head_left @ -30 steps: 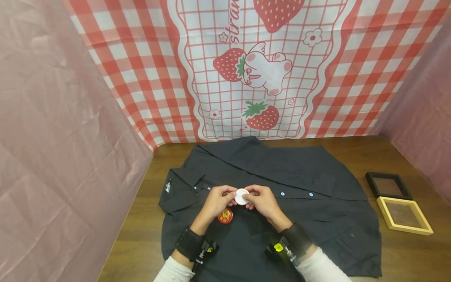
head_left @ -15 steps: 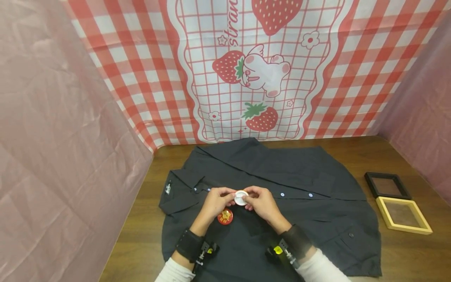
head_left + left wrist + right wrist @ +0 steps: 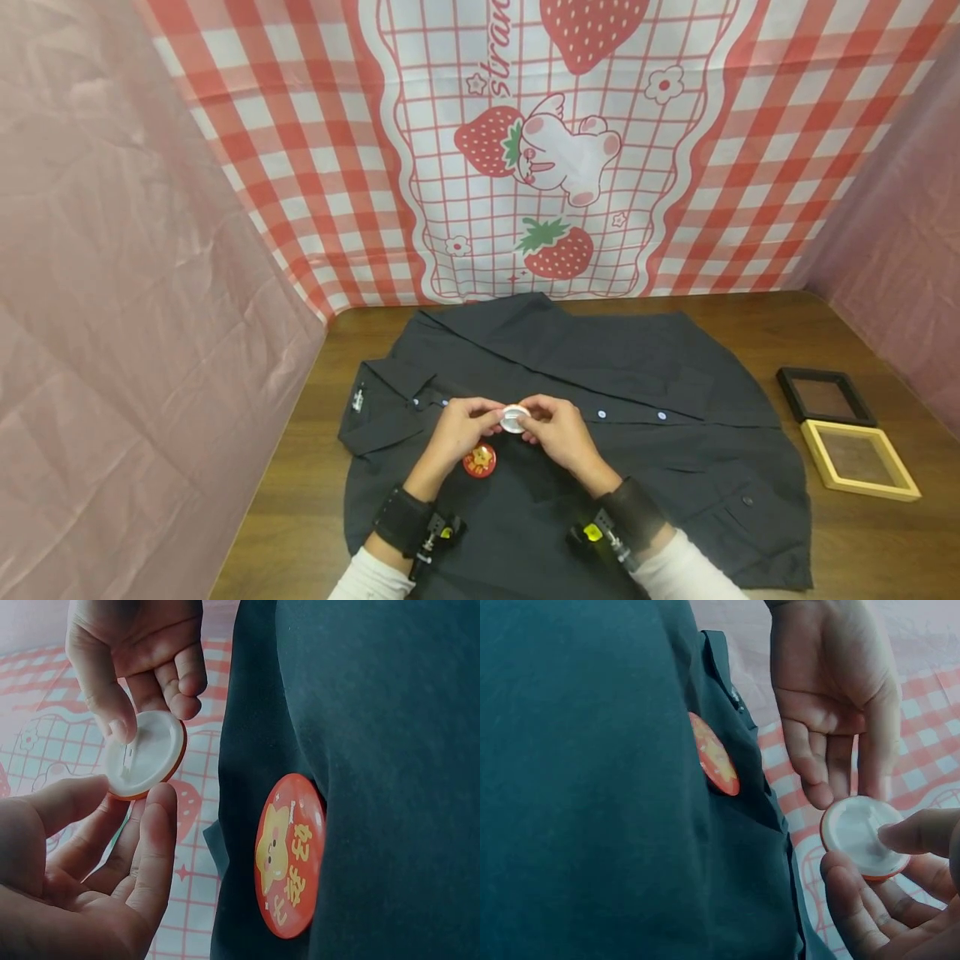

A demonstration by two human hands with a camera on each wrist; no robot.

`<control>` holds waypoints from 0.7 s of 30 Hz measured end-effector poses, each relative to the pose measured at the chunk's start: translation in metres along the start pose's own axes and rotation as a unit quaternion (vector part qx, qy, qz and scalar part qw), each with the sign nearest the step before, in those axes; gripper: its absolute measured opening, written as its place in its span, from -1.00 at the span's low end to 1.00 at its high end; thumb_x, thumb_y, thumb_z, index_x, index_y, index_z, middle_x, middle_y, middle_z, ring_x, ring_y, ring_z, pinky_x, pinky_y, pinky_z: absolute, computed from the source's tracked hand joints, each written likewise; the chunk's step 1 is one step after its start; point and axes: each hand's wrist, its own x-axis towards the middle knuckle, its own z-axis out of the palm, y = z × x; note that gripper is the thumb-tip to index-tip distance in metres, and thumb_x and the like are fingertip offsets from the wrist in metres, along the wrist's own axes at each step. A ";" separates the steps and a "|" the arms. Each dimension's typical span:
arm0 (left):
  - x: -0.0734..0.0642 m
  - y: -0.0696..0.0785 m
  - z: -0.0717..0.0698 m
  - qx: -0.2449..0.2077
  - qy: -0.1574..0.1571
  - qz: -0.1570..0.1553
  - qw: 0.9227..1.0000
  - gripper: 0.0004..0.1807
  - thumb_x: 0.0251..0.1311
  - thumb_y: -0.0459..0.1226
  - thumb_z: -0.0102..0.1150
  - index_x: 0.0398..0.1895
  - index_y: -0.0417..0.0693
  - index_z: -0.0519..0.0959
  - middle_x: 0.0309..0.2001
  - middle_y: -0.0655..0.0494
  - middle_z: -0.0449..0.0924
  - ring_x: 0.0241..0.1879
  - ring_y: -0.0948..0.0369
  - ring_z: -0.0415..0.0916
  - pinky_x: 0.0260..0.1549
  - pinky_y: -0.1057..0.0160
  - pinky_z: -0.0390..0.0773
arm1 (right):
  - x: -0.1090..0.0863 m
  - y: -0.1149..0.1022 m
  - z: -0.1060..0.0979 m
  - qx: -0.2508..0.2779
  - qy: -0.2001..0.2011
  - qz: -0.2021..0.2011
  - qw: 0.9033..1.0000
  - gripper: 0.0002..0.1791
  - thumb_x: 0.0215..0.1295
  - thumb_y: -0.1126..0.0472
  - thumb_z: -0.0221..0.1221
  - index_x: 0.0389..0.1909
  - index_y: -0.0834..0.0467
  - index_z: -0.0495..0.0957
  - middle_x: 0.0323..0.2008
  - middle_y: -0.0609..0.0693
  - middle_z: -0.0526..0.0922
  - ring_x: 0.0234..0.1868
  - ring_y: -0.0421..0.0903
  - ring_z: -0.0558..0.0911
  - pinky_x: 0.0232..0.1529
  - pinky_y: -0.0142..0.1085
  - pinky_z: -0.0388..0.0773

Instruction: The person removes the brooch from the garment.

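Over the dark shirt [image 3: 600,508], both hands hold a round pin-back badge [image 3: 513,418] with its white back facing up. My left hand [image 3: 463,427] pinches the badge's left edge between thumb and fingers. On the opposite side, my right hand [image 3: 558,430] grips the rim, its thumb pressing on the back by the pin [image 3: 128,759]. A thin orange-red edge shows round the held badge in both wrist views; its front is hidden. Just below the left hand, a second badge [image 3: 480,459], red with a yellow star figure and yellow characters, lies face up on the shirt.
The shirt is spread across the wooden table [image 3: 292,467], its collar [image 3: 386,404] at the left. Toward the right edge lie a black frame [image 3: 827,395] and a light wooden frame [image 3: 861,460]. A strawberry-print checked cloth [image 3: 555,167] hangs behind, with pink curtains at both sides.
The held badge has tilted slightly between the fingers, and its pin now shows as a line across the back. Both hands stay in nearly the same place.
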 end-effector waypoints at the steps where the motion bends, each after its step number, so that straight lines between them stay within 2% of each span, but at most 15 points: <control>1: 0.000 0.000 0.000 0.001 0.001 -0.001 1.000 -0.79 0.24 -0.28 0.23 -0.21 -0.28 0.71 -0.38 -0.17 0.73 -0.46 0.24 0.63 -0.40 0.29 0.63 | 0.000 0.001 0.000 -0.005 0.000 -0.006 1.000 -0.87 0.18 0.42 0.27 -0.25 0.36 0.64 -0.45 0.20 0.70 -0.59 -0.19 0.62 -0.55 -0.45 0.55; 5: -0.001 0.001 -0.001 0.013 0.008 -0.003 1.000 -0.75 0.22 -0.21 0.27 -0.25 -0.26 0.72 -0.42 -0.15 0.73 -0.46 0.19 0.63 -0.47 0.32 0.57 | -0.002 0.003 0.000 -0.040 0.000 -0.041 0.998 -0.91 0.17 0.41 0.28 -0.29 0.29 0.65 -0.48 0.12 0.68 -0.58 -0.29 0.57 -0.54 -0.47 0.51; 9: -0.001 0.001 -0.001 0.017 0.016 -0.001 1.000 -0.74 0.19 -0.19 0.31 -0.27 -0.24 0.73 -0.42 -0.13 0.73 -0.47 0.26 0.61 -0.52 0.37 0.51 | -0.003 0.005 -0.001 -0.068 0.000 -0.079 0.995 -0.92 0.16 0.40 0.29 -0.32 0.22 0.65 -0.50 0.05 0.66 -0.58 -0.33 0.52 -0.54 -0.46 0.45; 17: 0.000 -0.001 -0.002 0.023 0.010 -0.003 1.000 -0.78 0.17 -0.21 0.32 -0.27 -0.21 0.74 -0.39 -0.08 0.73 -0.47 0.33 0.55 -0.54 0.37 0.47 | -0.003 0.007 -0.002 -0.088 -0.010 -0.106 0.990 -0.90 0.14 0.42 0.29 -0.32 0.21 0.65 -0.47 0.03 0.67 -0.54 -0.35 0.52 -0.52 -0.46 0.46; 21: -0.001 -0.001 -0.003 0.068 0.008 0.033 0.997 -0.80 0.17 -0.22 0.32 -0.27 -0.17 0.75 -0.33 -0.05 0.75 -0.41 0.31 0.58 -0.46 0.38 0.51 | -0.002 0.007 -0.004 -0.109 -0.026 -0.119 0.987 -0.89 0.14 0.39 0.30 -0.31 0.16 0.65 -0.43 -0.01 0.69 -0.52 -0.37 0.50 -0.47 -0.47 0.47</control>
